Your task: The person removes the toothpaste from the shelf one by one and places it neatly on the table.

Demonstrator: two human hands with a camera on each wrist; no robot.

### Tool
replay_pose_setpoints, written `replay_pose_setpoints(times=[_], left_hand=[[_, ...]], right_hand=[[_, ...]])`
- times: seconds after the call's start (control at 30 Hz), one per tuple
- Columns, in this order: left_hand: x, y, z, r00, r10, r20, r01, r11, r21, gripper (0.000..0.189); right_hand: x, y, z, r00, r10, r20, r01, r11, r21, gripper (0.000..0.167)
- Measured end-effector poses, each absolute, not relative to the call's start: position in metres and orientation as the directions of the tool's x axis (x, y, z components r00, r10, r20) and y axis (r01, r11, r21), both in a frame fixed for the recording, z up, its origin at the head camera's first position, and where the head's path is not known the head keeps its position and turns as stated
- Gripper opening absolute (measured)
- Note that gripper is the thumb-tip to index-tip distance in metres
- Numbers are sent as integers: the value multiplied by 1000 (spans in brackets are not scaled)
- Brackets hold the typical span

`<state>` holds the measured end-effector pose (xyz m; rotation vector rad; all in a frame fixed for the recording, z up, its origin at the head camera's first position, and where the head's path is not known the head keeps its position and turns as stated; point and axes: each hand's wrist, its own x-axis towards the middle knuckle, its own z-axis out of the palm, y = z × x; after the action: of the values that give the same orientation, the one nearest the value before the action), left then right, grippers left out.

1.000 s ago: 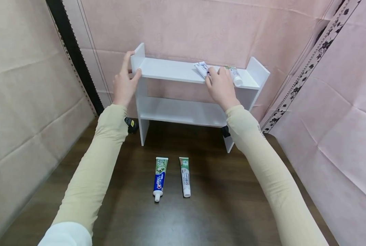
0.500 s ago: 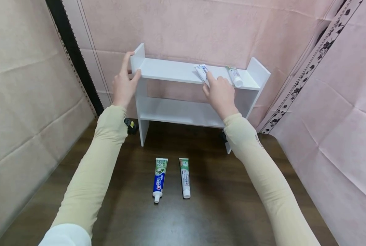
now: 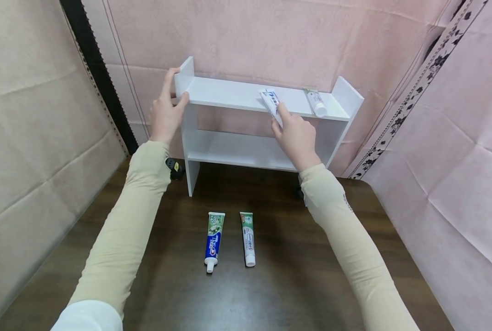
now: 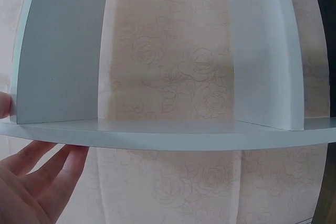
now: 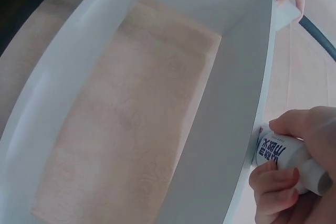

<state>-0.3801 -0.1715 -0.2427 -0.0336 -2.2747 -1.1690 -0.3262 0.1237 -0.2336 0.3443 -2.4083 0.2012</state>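
Note:
A white two-tier shelf (image 3: 237,154) stands at the back of the table. My left hand (image 3: 167,112) grips its left side panel near the top, thumb toward the front; in the left wrist view its fingers (image 4: 73,166) lie against the panel. My right hand (image 3: 297,138) holds a white toothpaste tube (image 3: 270,100) with dark blue lettering at the front edge of the top shelf. In the right wrist view the tube's capped end (image 5: 315,178) points toward the palm, thumb and fingers around it. Another white toothpaste tube (image 3: 316,102) lies at the top shelf's right end.
On the dark wooden table (image 3: 295,285) lie a blue-and-green toothpaste tube (image 3: 214,241) and a green-and-white toothpaste tube (image 3: 248,239), side by side, caps toward me. Pale pink cloth (image 3: 266,41) hangs behind the shelf and along both sides.
My right hand has drawn slightly back toward me and down, and the white toothpaste tube in it now reaches over the top shelf's front edge. My left hand stays on the side panel.

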Motion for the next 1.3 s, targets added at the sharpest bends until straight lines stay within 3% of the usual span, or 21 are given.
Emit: replay_pose_setpoints(times=[0.17,0.63,1.13,1.23,1.3], left_hand=[[-380,-171,-244,-836,-230,498,275,611,742,51],[-379,-173,-245,-832,-243,499,274,602,750,51],[-382,-172,-244,-831,-232,506,282,608,742,51],[-382,-171,-244,-829,-232,508,283,610,740,51],[-382,-171,-244,-828,-234,510,283,610,740,51]], right_hand=[[-322,121,-242,-686,-194,702,-289,957,-17,31],[-313,117,-255,-679,-185,710,-280,960,-18,29],[-293,123,-286,-602,-228,765,-307,951,42,28],[-290,125,-291,-617,-237,750,-320,947,36,29],[-289,127,-297,-663,-252,705,-354,935,1,30]])
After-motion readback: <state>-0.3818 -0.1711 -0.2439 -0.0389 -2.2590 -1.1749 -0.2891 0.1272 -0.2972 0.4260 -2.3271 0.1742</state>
